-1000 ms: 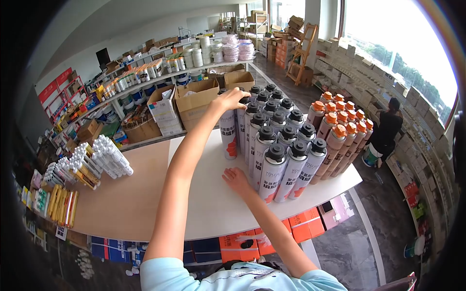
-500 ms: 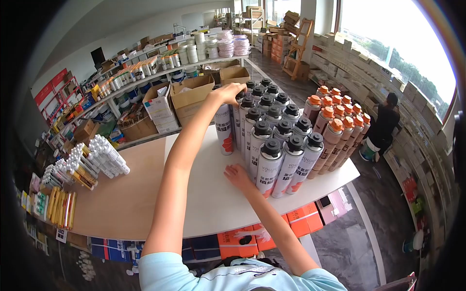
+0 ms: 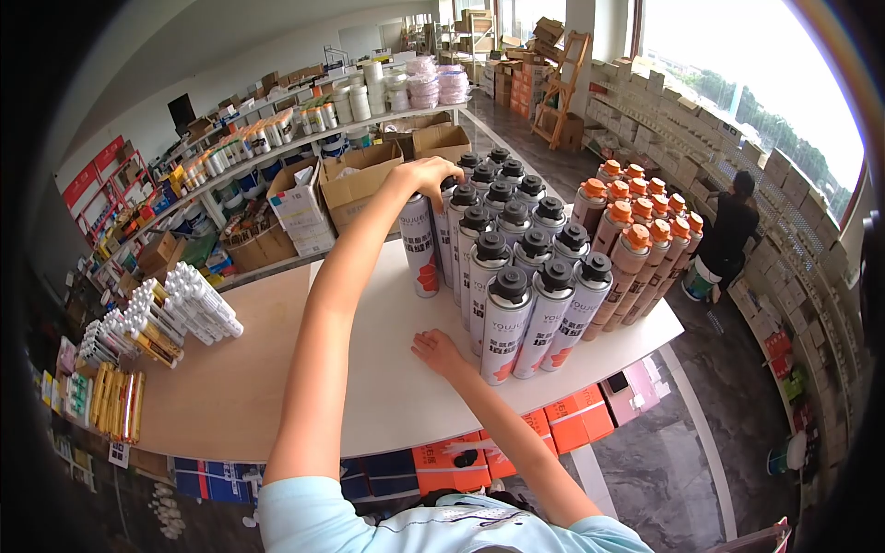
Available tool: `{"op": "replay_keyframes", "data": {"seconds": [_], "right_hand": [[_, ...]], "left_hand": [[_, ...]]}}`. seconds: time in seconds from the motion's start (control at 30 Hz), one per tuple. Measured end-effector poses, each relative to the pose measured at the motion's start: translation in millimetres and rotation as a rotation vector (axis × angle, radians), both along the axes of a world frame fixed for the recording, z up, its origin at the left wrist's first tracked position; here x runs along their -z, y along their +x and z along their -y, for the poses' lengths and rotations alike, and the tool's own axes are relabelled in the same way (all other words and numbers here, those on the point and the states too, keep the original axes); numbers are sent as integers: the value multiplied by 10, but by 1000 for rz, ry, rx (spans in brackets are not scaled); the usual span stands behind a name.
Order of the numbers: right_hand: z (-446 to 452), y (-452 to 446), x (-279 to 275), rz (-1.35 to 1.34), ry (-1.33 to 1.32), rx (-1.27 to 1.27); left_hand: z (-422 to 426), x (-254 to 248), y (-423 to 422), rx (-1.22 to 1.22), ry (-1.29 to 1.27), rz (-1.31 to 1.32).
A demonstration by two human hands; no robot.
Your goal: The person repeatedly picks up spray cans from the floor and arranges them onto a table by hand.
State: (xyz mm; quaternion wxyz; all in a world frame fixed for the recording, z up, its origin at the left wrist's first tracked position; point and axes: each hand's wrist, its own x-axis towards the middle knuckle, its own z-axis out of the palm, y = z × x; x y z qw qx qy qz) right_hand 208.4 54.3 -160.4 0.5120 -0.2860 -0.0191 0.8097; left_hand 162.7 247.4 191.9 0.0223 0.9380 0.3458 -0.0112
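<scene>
My left hand (image 3: 426, 175) is closed around the top of a white foam sealant can (image 3: 442, 241) at the back-left of a tight group. Its fingers hide part of the black cap. Just left of that stands another white can (image 3: 419, 253), its top covered by my hand. Several matching cans with black caps (image 3: 509, 288) stand upright in rows to the right. My right hand (image 3: 436, 353) rests on the white tabletop (image 3: 383, 392) with its fingers apart, holding nothing, left of the front cans.
Brown cans with orange caps (image 3: 630, 263) stand at the table's right end. White and gold tubes (image 3: 198, 300) lie piled at the left. Open cartons (image 3: 359, 184) and a stocked shelf (image 3: 277, 147) are behind. A person (image 3: 733, 226) crouches by the right-hand shelves.
My right hand has slid left, away from the front cans. My left hand has stayed at the back-left cans, with its fingers shifted slightly left. The view has shifted slightly.
</scene>
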Motion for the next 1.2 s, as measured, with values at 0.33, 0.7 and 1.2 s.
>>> {"op": "replay_keyframes", "data": {"seconds": [0.33,0.7,1.2], "right_hand": [[135,89,73,28,53,-20],[83,17,209,37,108,-31],[135,-29,44,85,50,-79]], "left_hand": [[-4,-133,104,63,-10,-100],[-205,32,-18,41,-21,-81],[409,-159,-145,200,13,262]]}}
